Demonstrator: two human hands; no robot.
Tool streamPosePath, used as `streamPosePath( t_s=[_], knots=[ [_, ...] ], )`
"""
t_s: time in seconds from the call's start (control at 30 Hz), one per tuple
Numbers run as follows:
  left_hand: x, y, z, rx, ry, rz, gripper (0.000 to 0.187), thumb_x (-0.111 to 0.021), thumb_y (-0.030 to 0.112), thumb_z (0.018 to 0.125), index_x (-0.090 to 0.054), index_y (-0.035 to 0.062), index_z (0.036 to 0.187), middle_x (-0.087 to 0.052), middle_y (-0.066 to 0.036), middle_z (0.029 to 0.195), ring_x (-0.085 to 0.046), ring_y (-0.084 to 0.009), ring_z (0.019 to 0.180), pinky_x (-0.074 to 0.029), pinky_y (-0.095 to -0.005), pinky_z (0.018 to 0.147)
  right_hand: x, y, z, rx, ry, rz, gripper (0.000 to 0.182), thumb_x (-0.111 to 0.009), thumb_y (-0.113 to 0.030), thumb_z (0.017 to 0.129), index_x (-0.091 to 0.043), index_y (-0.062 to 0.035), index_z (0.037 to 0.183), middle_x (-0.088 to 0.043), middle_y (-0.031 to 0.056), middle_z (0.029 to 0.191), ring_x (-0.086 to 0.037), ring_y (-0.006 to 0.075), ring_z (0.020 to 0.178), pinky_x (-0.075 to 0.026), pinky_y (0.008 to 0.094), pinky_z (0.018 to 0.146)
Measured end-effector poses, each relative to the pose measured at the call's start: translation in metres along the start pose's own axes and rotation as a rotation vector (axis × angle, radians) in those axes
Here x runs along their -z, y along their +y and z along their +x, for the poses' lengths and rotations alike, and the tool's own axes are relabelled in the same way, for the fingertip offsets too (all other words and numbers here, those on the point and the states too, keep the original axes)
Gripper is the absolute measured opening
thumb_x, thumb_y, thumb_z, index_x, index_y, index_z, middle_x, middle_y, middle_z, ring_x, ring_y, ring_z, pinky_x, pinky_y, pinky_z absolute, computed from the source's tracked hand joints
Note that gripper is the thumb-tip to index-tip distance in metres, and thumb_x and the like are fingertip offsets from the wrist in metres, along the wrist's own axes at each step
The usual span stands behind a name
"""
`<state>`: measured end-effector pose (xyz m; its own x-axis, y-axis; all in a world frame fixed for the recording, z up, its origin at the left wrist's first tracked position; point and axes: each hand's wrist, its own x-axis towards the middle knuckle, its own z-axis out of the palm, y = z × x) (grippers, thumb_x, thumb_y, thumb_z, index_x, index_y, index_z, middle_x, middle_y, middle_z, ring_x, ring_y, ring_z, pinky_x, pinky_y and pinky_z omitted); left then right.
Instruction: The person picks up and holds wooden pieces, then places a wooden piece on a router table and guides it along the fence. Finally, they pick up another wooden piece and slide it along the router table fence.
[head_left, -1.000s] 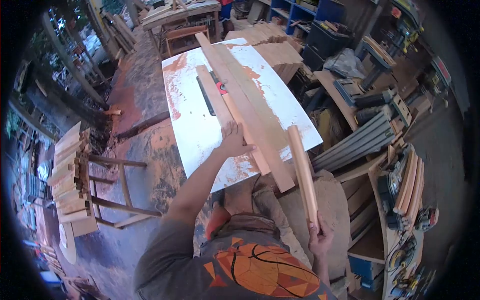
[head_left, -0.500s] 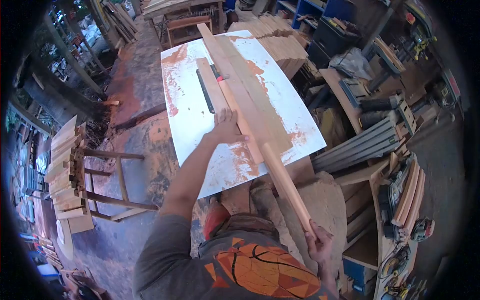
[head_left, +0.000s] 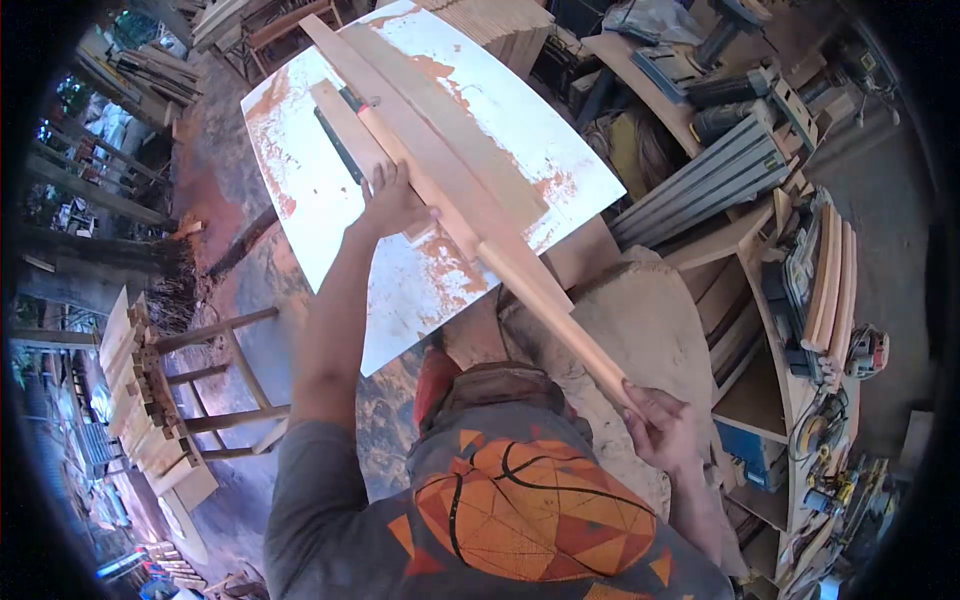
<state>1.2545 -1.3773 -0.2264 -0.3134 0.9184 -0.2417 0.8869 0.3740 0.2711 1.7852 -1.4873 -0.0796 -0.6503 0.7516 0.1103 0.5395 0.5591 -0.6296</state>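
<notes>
A long, narrow wooden strip (head_left: pixel 560 322) slants from the white tabletop out past its near edge. My right hand (head_left: pixel 662 428) is closed around its near end, thumb on one side. At its far end it meets another narrow strip (head_left: pixel 425 188), which lies along a long flat board (head_left: pixel 450 160). My left hand (head_left: pixel 392 203) rests on the tabletop, fingers spread over a shorter board (head_left: pixel 345 125) and thumb against the far strip. A small round metal piece (head_left: pixel 372 101) shows near that strip's far end; its details are too small to tell.
Reddish sawdust lies on the white tabletop (head_left: pixel 300 200). On the left stands a wooden frame (head_left: pixel 235 350) with stacked slats (head_left: pixel 150 400). At right are metal rails (head_left: pixel 700 195), a shelf unit (head_left: pixel 745 330) and several wooden strips (head_left: pixel 828 280). A large wood slab (head_left: pixel 650 310) lies below the right hand.
The view has shifted and turned, so the tabletop now sits farther up and left. Both hands keep their places on the wood; any sliding of the strips is hard to tell.
</notes>
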Motion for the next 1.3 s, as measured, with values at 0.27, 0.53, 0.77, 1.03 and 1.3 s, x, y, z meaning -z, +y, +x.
streamPosePath(
  t_s=[0.27,0.53,0.77,1.03,1.3],
  knots=[
    [0.009,0.001,-0.002,0.006,0.000,-0.037,0.142,-0.076,0.077,0.065,-0.005,-0.0015,0.159,-0.006,-0.031,0.165,0.001,-0.0477,0.153,-0.004,-0.0633,0.122,-0.011,-0.009,0.017,0.048,-0.055,-0.141,0.047,-0.073,-0.005,0.085,-0.066,-0.0106,0.131,-0.072,0.0190,0.099,-0.072,0.0331,0.074,-0.060,0.0390,0.065],
    [0.014,-0.001,0.004,0.025,-0.023,-0.052,0.143,-0.077,0.075,0.065,-0.003,-0.0029,0.159,-0.005,-0.032,0.164,0.002,-0.0480,0.153,-0.004,-0.0630,0.122,0.007,-0.052,0.046,0.004,-0.154,-0.274,0.047,-0.074,-0.011,0.084,-0.066,-0.0132,0.131,-0.072,0.0172,0.095,-0.072,0.0335,0.072,-0.059,0.0412,0.063],
    [0.021,-0.010,0.013,0.009,-0.032,-0.103,0.143,-0.078,0.074,0.065,-0.003,-0.0046,0.159,-0.003,-0.033,0.164,0.005,-0.0475,0.153,-0.001,-0.0618,0.121,0.006,-0.073,0.066,0.010,-0.141,-0.328,0.048,-0.073,-0.010,0.082,-0.066,-0.0124,0.130,-0.072,0.0158,0.093,-0.071,0.0321,0.070,-0.059,0.0409,0.060],
    [0.027,-0.023,0.029,0.015,-0.037,-0.138,0.143,-0.082,0.069,0.065,-0.003,-0.0053,0.159,-0.004,-0.032,0.165,0.006,-0.0471,0.153,0.001,-0.0614,0.121,0.000,-0.083,0.088,0.038,-0.158,-0.333,0.050,-0.072,-0.009,0.082,-0.064,-0.0091,0.132,-0.071,0.0152,0.089,-0.069,0.0321,0.067,-0.056,0.0419,0.057],
    [0.032,-0.041,0.043,0.004,0.001,-0.203,0.146,-0.082,0.070,0.064,-0.001,-0.0061,0.158,-0.004,-0.030,0.165,0.006,-0.0466,0.154,0.003,-0.0611,0.121,-0.004,-0.093,0.116,0.051,-0.215,-0.341,0.052,-0.071,-0.010,0.080,-0.062,-0.0048,0.131,-0.070,0.0162,0.092,-0.070,0.0304,0.072,-0.057,0.0427,0.057]
  ],
)
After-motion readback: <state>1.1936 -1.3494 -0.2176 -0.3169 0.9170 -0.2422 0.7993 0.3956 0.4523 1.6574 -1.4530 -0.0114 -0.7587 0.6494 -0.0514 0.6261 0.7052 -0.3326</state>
